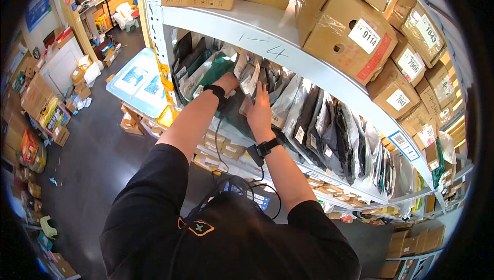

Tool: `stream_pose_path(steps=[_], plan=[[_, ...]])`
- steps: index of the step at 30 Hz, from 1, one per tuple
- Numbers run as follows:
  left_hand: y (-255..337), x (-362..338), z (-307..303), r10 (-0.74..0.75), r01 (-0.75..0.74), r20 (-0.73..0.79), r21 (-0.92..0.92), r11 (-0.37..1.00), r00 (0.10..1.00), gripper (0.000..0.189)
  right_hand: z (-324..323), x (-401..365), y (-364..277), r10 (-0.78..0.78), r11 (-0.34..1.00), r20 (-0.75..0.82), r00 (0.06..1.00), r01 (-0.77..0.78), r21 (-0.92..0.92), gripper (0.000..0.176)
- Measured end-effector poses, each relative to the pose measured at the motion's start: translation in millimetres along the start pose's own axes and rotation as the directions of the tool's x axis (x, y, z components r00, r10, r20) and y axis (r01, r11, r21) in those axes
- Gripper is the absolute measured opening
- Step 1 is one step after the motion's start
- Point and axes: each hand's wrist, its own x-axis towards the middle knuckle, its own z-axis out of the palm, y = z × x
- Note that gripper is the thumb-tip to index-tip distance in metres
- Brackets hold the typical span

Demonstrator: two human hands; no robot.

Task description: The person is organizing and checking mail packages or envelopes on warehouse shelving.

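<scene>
Both of my hands reach into a row of upright parcel bags on a metal shelf. My left hand [227, 83] is at a green bag [218, 70], its fingers mostly hidden among the packages. To its right, my right hand [260, 111] lies against the bags with its fingers stretched upward, beside a labelled clear package [249, 77]. Grey and white bags [286, 106] stand just right of that hand, followed by black bags [321, 133]. Each wrist wears a black band, and cables hang below.
Above the bags runs the shelf beam [278, 48], carrying labelled cardboard boxes [343, 28]. A yellow-taped upright post [163, 69] stands at the left, near a blue-white plastic lid [138, 82]. Cartons and parcels [38, 97] line the far left.
</scene>
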Motion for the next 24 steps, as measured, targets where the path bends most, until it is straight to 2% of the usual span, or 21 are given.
stream_pose_path(steps=[2, 5, 7, 8, 10, 12, 14, 15, 18, 24], plan=[[13, -17, -3, 0.100, -0.092, -0.136, 0.063, 0.994, 0.986, 0.030, 4, -3, 3, -0.016, 0.996, 0.015, 1.000, 0.017, -0.088, 0.070], [16, -35, -9, 0.251, -0.204, -0.318, 0.174, 0.963, 0.914, 0.024, 10, -5, 8, 0.001, 0.964, 0.089, 0.996, 0.023, -0.265, 0.070], [-24, 3, -16, 0.016, -0.070, -0.203, -0.260, 0.963, 0.979, 0.021, 7, -9, 4, 0.045, 0.949, 0.146, 0.988, 0.003, -0.315, 0.072], [-43, 22, -20, -0.101, 0.028, -0.140, -0.447, 0.894, 0.985, 0.019, 8, -10, 2, 0.065, 0.941, 0.176, 0.982, -0.002, -0.339, 0.073], [-52, 22, -35, -0.345, 0.208, -0.072, -0.678, 0.705, 0.936, 0.018, 14, -15, 5, 0.051, 0.940, 0.209, 0.976, 0.023, -0.339, 0.073], [-56, 10, -42, -0.244, 0.096, -0.186, -0.577, 0.811, 0.952, 0.017, 20, -17, 3, 0.045, 0.934, 0.240, 0.970, 0.045, -0.355, 0.073], [-3, -27, -62, -0.401, 0.196, -0.116, -0.729, 0.655, 0.909, 0.019, 23, -16, -2, 0.045, 0.918, 0.265, 0.963, 0.065, -0.392, 0.073], [-7, -24, -60, -0.322, 0.137, -0.121, -0.725, 0.675, 0.939, 0.026, 24, -16, -2, 0.050, 0.919, 0.271, 0.961, 0.062, -0.389, 0.073], [-21, -13, -68, -0.448, 0.342, -0.049, -0.572, 0.746, 0.893, 0.025, 23, -15, -2, 0.061, 0.922, 0.297, 0.953, 0.061, -0.383, 0.074], [-32, -15, -78, -0.309, 0.305, 0.077, -0.495, 0.814, 0.948, 0.058, 23, -14, -1, 0.091, 0.947, 0.318, 0.944, 0.017, -0.322, 0.076]])
